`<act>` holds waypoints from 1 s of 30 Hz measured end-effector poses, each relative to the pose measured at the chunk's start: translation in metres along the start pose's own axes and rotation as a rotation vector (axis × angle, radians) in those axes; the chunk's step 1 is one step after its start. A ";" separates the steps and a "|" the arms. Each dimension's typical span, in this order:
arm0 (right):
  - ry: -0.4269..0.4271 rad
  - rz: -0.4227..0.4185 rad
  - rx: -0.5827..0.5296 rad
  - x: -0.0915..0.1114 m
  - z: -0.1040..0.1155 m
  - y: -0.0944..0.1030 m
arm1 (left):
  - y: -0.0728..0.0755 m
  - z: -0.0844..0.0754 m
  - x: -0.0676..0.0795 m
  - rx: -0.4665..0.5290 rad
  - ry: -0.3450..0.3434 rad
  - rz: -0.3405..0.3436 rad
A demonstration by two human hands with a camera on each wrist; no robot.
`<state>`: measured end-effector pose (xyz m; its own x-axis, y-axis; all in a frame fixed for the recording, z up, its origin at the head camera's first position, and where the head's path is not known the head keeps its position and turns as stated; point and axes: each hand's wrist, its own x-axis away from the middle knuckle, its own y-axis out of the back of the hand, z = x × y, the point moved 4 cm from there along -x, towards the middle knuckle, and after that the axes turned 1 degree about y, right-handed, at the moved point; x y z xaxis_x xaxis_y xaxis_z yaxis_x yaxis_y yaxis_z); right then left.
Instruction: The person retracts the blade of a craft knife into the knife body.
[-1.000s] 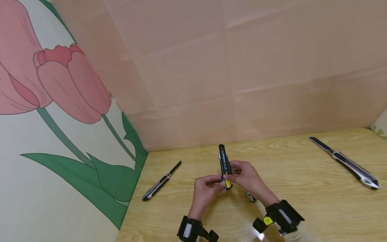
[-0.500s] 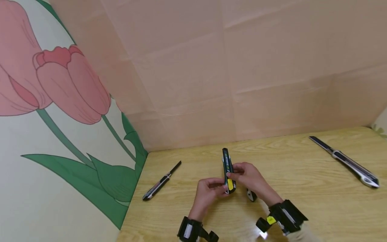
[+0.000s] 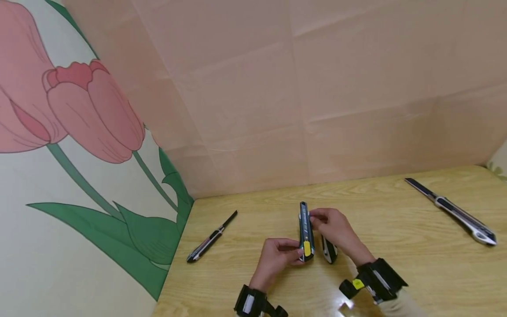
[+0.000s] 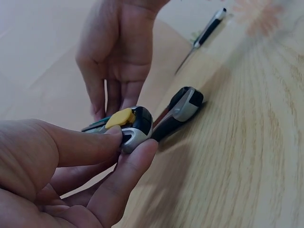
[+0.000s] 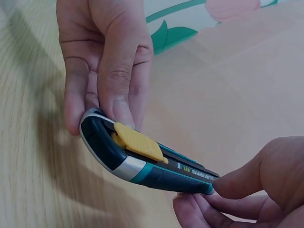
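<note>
In the head view, a black and teal utility knife (image 3: 306, 231) with a yellow slider (image 3: 306, 248) is held above the table, its front end pointing away. My left hand (image 3: 277, 254) pinches its rear end between thumb and fingers, as the left wrist view also shows. At the knife's front part, my right hand (image 3: 336, 229) pinches the body; the right wrist view shows the thumb and fingertips at that end. No blade stands out clearly. Below my right hand lies a second knife with a black and silver handle (image 3: 328, 250), partly hidden by that hand.
A silver and black utility knife (image 3: 206, 244) lies at the left of the wooden table (image 3: 253, 211), blade extended. Another, larger in view, snap-off knife (image 3: 455, 213) lies at the right with its blade out. A wall covered with pinkish sheeting (image 3: 245, 97) rises behind the table.
The held utility knife has moved right and closer to me. My right thumb has left the area near the yellow slider, and the right hand has shifted toward the knife's front end.
</note>
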<state>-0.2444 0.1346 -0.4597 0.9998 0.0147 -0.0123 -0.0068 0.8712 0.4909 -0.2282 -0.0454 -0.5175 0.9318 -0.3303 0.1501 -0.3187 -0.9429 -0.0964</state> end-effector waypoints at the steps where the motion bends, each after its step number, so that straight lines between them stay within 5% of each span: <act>1: 0.000 0.001 0.003 0.000 -0.001 0.000 | -0.001 0.000 0.000 0.004 0.003 0.002; 16: 0.061 -0.089 0.106 0.000 -0.007 0.006 | -0.003 0.004 -0.001 0.007 0.048 -0.027; 30: 0.083 -0.118 0.055 0.002 -0.010 0.004 | -0.010 0.006 -0.004 -0.089 0.106 -0.098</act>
<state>-0.2430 0.1427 -0.4667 0.9886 -0.0440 -0.1440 0.1144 0.8411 0.5286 -0.2276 -0.0347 -0.5228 0.9374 -0.2343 0.2576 -0.2453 -0.9694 0.0109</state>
